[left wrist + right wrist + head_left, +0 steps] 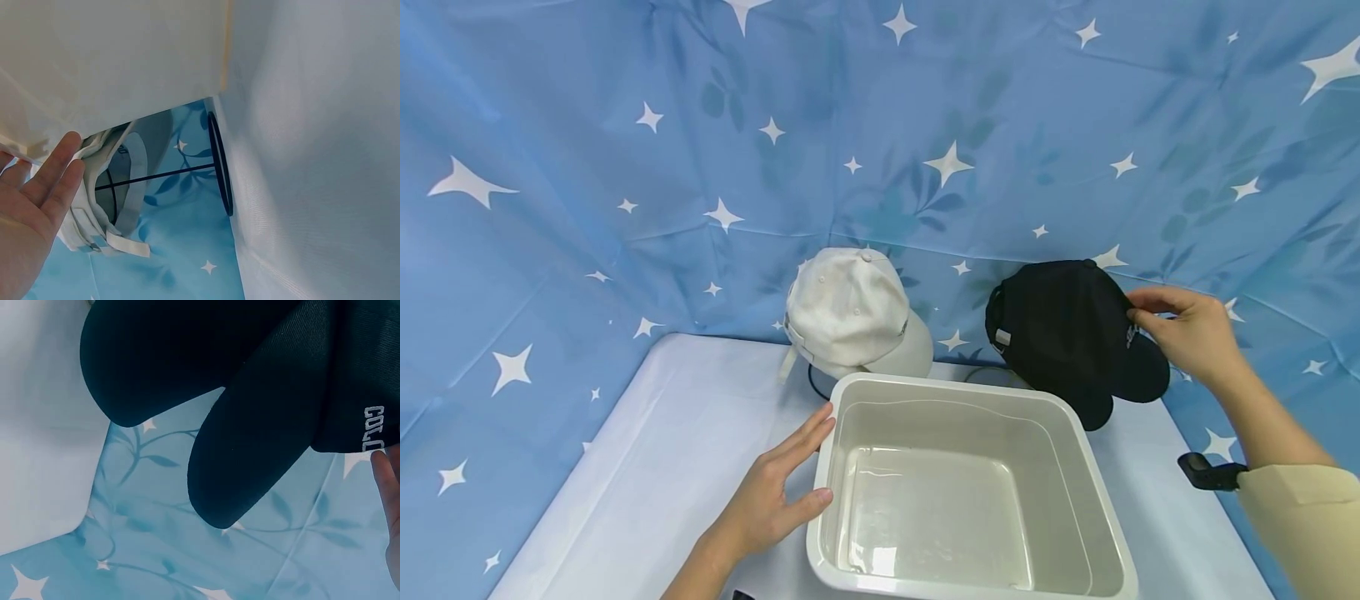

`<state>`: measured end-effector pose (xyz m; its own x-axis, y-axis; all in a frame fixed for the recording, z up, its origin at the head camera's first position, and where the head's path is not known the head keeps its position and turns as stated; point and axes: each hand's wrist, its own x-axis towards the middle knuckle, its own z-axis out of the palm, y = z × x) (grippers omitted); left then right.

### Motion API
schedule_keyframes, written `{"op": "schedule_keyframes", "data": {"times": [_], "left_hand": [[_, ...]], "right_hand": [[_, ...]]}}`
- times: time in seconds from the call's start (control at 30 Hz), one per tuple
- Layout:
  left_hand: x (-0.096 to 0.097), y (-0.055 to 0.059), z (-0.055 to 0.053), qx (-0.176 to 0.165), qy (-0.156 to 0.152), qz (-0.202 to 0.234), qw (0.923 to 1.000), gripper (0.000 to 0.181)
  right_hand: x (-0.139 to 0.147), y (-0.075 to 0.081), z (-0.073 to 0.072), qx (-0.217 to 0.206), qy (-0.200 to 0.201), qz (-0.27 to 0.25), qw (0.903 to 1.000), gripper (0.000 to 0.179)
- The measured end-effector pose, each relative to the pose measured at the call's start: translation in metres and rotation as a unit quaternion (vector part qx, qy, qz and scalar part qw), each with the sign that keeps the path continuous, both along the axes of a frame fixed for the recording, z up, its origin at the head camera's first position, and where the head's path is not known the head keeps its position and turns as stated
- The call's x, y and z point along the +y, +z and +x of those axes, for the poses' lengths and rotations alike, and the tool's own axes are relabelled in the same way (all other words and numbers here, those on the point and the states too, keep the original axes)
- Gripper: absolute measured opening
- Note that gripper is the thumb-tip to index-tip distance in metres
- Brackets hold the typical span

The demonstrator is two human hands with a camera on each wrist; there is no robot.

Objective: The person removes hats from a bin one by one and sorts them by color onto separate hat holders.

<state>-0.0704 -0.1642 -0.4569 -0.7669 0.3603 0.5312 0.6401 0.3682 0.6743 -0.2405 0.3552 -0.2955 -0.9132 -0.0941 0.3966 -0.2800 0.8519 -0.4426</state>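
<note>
A black cap (1060,325) with white lettering (374,428) stands at the back right; two black brims show, one beyond the other, so a second black cap seems to sit under it. My right hand (1195,329) pinches the cap's side near the lettering, thumb against the cloth. My left hand (767,492) rests with fairly straight fingers on the left wall of a beige plastic tub (822,533). Nothing lies inside the tub. Behind it, a white cap (850,308) hangs on a black wire stand (219,165).
The white table (647,467) carries the tub near its front. A blue cloth with white stars (880,125) rises behind and beside the table, close to both caps. A black strap (1213,473) circles the right wrist.
</note>
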Motion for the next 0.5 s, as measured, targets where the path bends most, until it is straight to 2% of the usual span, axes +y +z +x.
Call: {"op": "schedule_keyframes", "data": {"times": [0.5], "left_hand": [[0.0, -0.002, -0.001, 0.015, -0.004, 0.003, 0.9999, 0.073]], "right_hand": [[0.004, -0.017, -0.002, 0.001, 0.004, 0.005, 1.0, 0.021]]}}
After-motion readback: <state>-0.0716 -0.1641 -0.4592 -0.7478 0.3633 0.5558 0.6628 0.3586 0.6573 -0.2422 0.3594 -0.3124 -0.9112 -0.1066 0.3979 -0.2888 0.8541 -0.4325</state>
